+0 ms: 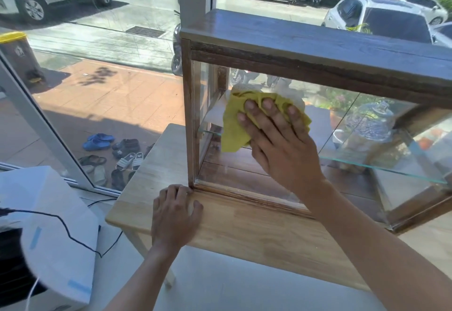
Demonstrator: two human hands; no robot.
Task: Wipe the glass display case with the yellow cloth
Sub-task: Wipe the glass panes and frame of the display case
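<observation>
Wiping under way: right hand [281, 144], fingers flat, pressed yellow cloth [234, 127] on upper-left pane of display case [318, 48]; left hand [175, 210] rested loosely open on table [256, 227]; remaining glass apparently unwiped.

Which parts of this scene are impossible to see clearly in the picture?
- Head view: the display case is cut off by the right edge.
- The glass under the yellow cloth is covered by it and the right hand.
- The jar contents are blurred by reflections.
</observation>
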